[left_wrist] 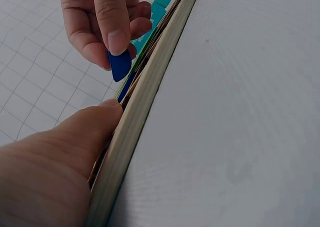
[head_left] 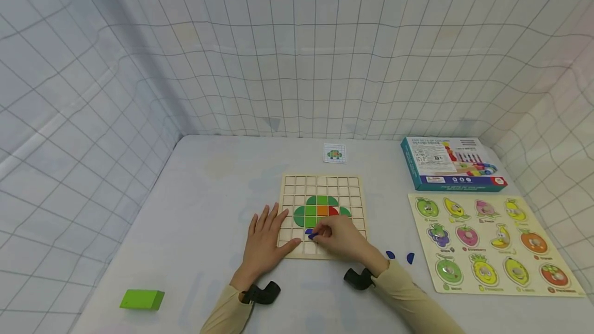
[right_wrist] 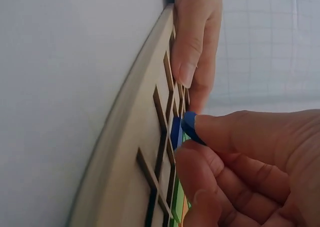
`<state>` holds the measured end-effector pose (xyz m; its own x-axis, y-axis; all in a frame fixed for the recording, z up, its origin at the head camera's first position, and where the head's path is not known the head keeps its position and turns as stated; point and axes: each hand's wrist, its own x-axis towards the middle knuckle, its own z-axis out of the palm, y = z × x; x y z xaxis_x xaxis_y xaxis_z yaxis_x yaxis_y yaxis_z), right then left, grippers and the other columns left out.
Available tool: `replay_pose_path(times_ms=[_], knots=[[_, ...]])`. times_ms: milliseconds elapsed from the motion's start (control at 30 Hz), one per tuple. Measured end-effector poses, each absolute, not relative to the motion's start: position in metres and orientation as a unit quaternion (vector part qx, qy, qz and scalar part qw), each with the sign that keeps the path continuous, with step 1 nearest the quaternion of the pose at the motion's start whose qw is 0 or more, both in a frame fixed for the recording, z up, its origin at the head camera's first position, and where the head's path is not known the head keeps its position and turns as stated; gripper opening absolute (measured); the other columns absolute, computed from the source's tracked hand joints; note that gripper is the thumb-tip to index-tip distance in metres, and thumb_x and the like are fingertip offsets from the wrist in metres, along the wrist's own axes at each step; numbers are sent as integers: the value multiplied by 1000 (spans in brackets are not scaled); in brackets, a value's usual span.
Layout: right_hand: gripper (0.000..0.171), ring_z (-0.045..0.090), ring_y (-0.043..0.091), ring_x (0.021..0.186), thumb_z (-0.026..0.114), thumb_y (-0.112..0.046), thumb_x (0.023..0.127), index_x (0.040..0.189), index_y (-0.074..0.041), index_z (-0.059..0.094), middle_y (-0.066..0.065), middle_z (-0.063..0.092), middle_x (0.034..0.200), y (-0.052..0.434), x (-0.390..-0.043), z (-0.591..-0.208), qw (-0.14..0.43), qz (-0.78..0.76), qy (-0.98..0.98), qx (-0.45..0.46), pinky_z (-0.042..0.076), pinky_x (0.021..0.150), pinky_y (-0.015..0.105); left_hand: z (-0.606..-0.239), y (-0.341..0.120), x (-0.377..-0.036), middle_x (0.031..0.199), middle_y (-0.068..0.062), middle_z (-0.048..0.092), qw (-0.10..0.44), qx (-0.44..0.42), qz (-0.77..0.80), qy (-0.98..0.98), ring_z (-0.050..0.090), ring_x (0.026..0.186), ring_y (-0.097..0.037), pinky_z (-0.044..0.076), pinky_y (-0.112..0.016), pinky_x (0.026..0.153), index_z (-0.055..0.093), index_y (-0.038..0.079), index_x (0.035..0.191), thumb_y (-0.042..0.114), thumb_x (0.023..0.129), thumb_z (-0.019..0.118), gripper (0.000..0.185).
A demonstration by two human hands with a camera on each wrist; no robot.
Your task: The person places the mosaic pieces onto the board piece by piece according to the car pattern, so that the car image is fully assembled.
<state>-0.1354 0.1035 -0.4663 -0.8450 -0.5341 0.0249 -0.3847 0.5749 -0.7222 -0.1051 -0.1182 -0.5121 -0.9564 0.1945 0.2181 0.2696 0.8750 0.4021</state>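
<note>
A wooden grid board (head_left: 352, 184) lies on the table with a green, orange and red tile picture (head_left: 320, 211) in its middle rows. My right hand (head_left: 341, 236) pinches a small blue piece (head_left: 313, 235) (left_wrist: 120, 66) (right_wrist: 189, 127) between thumb and forefinger just above a cell under the picture. Another blue piece (right_wrist: 175, 132) sits in the cell beside it. My left hand (head_left: 265, 238) lies flat with straight fingers on the board's left front corner, its thumb (left_wrist: 95, 119) against the edge.
Two loose blue pieces (head_left: 400, 256) lie right of the board. A pattern card (head_left: 334, 153) sits behind it. A fruit puzzle board (head_left: 492, 244) and a teal box (head_left: 451, 164) are on the right. A green block (head_left: 142, 299) lies front left.
</note>
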Motion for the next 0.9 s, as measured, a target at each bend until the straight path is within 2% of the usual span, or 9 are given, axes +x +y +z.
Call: replay_pose_path(times_ms=[167,900], knots=[[4,50,3,59,71,-16,81,81,-13,69,-11,56,66,97,-135,-468,99,-380,882,-263,44,53,19,-512,-118,-105,151,-9,26,85,-121,-221,-964,14,142,-28,5,-49,112,37,19,143,58,82,58,75],[7,47,4,63,70,-17,82,76,-17,68,-11,54,70,91,-132,-465,62,-334,907,-248,41,56,18,-512,-118,-105,152,-8,25,84,-118,-224,-964,14,142,-28,5,-50,112,38,20,142,59,82,57,75]])
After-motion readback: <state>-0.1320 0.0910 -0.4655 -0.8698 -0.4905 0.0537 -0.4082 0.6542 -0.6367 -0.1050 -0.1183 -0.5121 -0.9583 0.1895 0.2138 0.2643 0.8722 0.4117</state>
